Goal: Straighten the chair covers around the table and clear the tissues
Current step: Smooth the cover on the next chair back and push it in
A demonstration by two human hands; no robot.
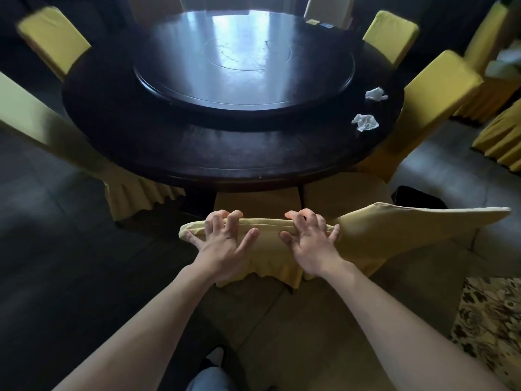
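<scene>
A yellow chair cover [270,244] drapes the chair back right in front of me, at the near edge of the round dark table [225,165]. My left hand [225,244] and my right hand [310,241] both rest on the top of this chair back, fingers curled over the cover's upper seam. A second covered chair back [408,235] leans next to it on the right. Two crumpled white tissues lie on the table's right side, one nearer [365,122] and one farther [375,93].
A raised dark turntable [242,88] fills the table's middle. More yellow-covered chairs ring the table at left [56,38] and right [434,100]. A tissue box [328,9] sits at the far edge. A patterned rug [490,328] lies at lower right.
</scene>
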